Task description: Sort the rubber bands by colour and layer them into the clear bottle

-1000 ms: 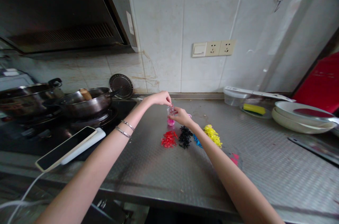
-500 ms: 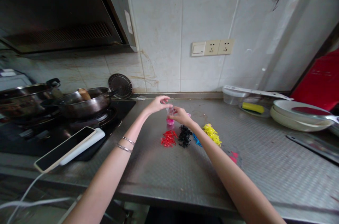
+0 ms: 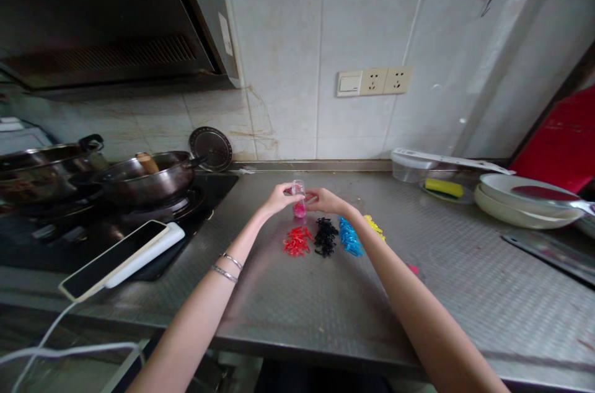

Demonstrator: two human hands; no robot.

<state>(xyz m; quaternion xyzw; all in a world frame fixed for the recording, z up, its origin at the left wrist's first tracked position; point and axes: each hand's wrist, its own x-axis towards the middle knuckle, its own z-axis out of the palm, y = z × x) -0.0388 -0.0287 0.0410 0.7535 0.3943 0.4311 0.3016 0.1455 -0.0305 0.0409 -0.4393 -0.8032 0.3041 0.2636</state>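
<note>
A small clear jar (image 3: 298, 187) stands upright on the metal counter, with a pile of pink pieces (image 3: 299, 211) inside it. My left hand (image 3: 279, 199) grips the jar from the left, its fingers around the wall. Close against the jar's right side is my right hand (image 3: 325, 201), fingers bent together; what they hold is hidden. In front of the hands lie heaps of small red pieces (image 3: 297, 241), black pieces (image 3: 325, 237) and blue pieces (image 3: 350, 237). My right forearm partly covers some yellow pieces (image 3: 374, 227).
On the left, a pan (image 3: 144, 181) and a pot (image 3: 41, 173) sit on the stove, with a phone (image 3: 116, 256) nearby. To the right are a plastic tub (image 3: 409, 168), a yellow sponge (image 3: 444, 188), stacked bowls (image 3: 525, 210) and a cleaver-like blade (image 3: 553, 260). A tiled wall closes the back.
My left hand has come down from above the jar's mouth and taken hold of its side. My right hand has shifted off the jar's front to its right, uncovering more blue pieces.
</note>
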